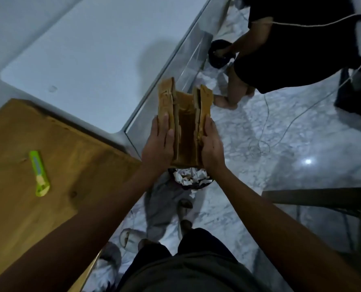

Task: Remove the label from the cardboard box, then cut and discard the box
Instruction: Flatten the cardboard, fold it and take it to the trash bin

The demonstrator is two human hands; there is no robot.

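Left hand: the left hand (159, 144) lay flat against the left wall of the cardboard box (185, 127), fingers stretched forward along it, pressing inward.
Right hand: the right hand (212, 144) pressed the right wall in the same way, palm in, fingers extended; the two hands clamped the box between them.
Cardboard box: held in the air, beyond the wooden tabletop's right edge, its open top facing the camera, torn flaps standing up at the far end on both sides; no label could be made out on it.
Bin: a dark bin (191, 179) stuffed with crumpled white paper sat on the marble floor (280, 144), directly under the near end of the box.
Cutter: a green utility knife (39, 173) lay on the wooden tabletop (70, 165) towards its left side, well apart from both hands.
White surface: a white table (91, 49) adjoined the wooden tabletop's far edge.
Bystander: another person in dark clothes (291, 49) stood on the floor past the box.
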